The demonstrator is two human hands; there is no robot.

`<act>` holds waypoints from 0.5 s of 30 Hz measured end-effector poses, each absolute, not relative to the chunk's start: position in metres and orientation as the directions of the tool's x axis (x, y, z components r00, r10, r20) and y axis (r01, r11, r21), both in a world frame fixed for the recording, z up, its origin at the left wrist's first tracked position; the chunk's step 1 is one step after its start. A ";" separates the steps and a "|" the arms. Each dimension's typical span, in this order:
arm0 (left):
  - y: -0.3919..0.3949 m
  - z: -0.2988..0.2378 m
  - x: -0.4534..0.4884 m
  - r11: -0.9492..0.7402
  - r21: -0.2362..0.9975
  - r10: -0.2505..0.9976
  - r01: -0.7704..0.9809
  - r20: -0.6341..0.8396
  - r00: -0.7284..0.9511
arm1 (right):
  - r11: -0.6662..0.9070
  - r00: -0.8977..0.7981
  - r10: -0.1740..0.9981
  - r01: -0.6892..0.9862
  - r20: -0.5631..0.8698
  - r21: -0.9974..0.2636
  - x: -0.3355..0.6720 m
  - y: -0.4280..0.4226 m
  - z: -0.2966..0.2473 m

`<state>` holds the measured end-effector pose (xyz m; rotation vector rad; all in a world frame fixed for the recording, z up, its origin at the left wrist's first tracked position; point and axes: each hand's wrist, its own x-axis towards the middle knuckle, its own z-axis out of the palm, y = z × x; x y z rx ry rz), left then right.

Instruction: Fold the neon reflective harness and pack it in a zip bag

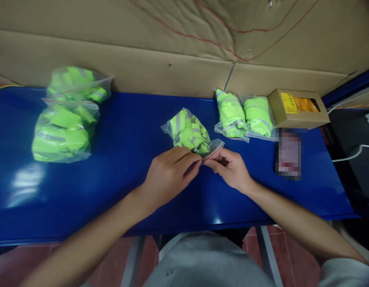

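A clear zip bag (190, 131) packed with folded neon-yellow fabric with grey strips lies on the blue table in front of me. Its opening edge points toward me. My left hand (172, 171) pinches that edge between thumb and fingers. Close beside it, my right hand (228, 165) grips the same edge farther right, the two sets of fingertips nearly touching. Whether the seal is closed between them is too small to tell.
Two similar filled bags (63, 131) lie at the left, one behind the other. Two more bags (258, 115) stand at the back right beside a cardboard box (307, 115) with orange contents. A blurred-out dark-edged flat object (289, 155) lies on the blue table (127, 199). A cardboard-covered wall (172, 67) rises behind.
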<state>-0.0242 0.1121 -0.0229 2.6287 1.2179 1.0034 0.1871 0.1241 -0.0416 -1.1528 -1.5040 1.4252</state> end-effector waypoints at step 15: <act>0.111 -0.018 -0.022 -0.587 0.130 0.665 0.799 0.640 0.384 | 0.057 -0.272 0.962 0.256 -0.015 -0.965 0.185 0.118 -0.041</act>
